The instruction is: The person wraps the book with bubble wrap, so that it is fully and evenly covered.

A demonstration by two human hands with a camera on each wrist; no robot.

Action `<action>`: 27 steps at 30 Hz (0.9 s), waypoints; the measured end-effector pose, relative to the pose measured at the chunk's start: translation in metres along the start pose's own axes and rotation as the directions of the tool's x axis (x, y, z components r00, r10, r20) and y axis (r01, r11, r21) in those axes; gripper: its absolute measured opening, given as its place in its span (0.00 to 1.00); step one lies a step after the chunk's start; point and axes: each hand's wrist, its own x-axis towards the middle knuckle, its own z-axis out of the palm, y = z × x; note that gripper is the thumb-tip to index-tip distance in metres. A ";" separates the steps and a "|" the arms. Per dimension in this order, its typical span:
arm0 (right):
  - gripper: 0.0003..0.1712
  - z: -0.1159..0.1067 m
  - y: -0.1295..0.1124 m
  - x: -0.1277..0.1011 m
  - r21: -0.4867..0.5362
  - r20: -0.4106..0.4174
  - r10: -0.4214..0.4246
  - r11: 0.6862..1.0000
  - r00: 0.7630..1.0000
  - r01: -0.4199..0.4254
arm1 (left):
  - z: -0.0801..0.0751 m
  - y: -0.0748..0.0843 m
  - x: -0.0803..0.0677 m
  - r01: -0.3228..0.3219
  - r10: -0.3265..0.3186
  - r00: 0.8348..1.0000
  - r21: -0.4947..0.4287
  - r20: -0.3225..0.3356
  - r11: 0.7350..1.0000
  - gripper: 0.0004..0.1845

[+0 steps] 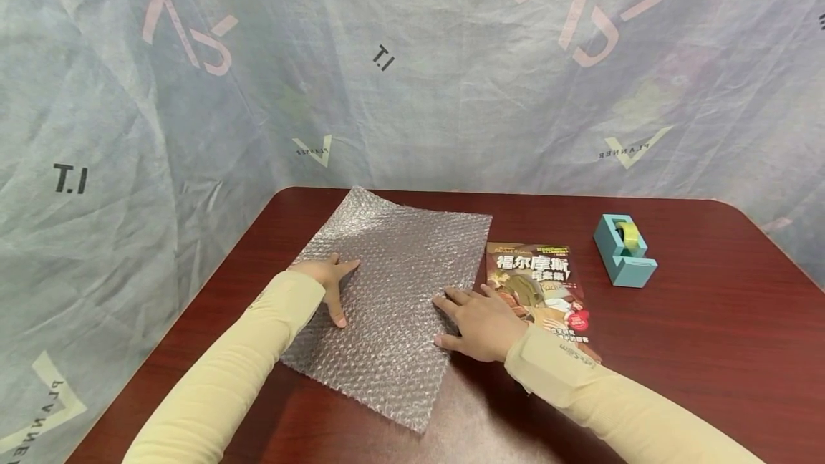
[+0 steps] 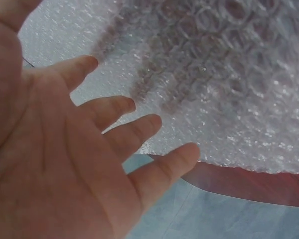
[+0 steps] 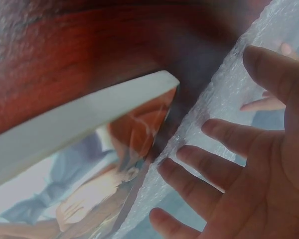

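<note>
A sheet of bubble wrap [image 1: 393, 292] lies flat on the dark red table [image 1: 709, 349]. My left hand [image 1: 330, 285] rests open on the sheet's left edge, fingers spread. My right hand [image 1: 473, 321] lies open on the sheet's right edge, fingers straight, beside a book [image 1: 541, 285] with a colourful cover. The left wrist view shows the left hand [image 2: 89, 159] with fingers spread against the bubble wrap [image 2: 229, 84]. In the right wrist view the right hand [image 3: 249, 169] spreads over the bubble wrap [image 3: 229, 94], with the book [image 3: 89, 164] close beside it.
A teal tape dispenser [image 1: 624, 249] with a yellow-green roll stands to the right of the book. A grey printed cloth backdrop [image 1: 412, 70] hangs behind and to the left of the table. Both forearms wear pale yellow sleeves [image 1: 232, 371].
</note>
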 end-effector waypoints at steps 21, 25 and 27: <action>0.38 -0.005 0.009 0.002 0.037 -0.044 -0.016 0.999 0.999 0.017 | -0.001 -0.042 0.030 -0.044 0.028 0.970 -0.060 -0.243 0.997 0.44; 0.36 -0.006 0.011 0.002 -0.003 -0.129 -0.002 1.000 0.992 0.002 | 0.003 -0.053 0.034 0.038 -0.054 0.948 -0.056 -0.315 0.998 0.42; 0.34 -0.006 0.011 0.001 -0.026 -0.177 0.016 0.999 0.984 -0.021 | 0.004 -0.058 0.036 0.076 -0.093 0.943 -0.066 -0.320 0.995 0.41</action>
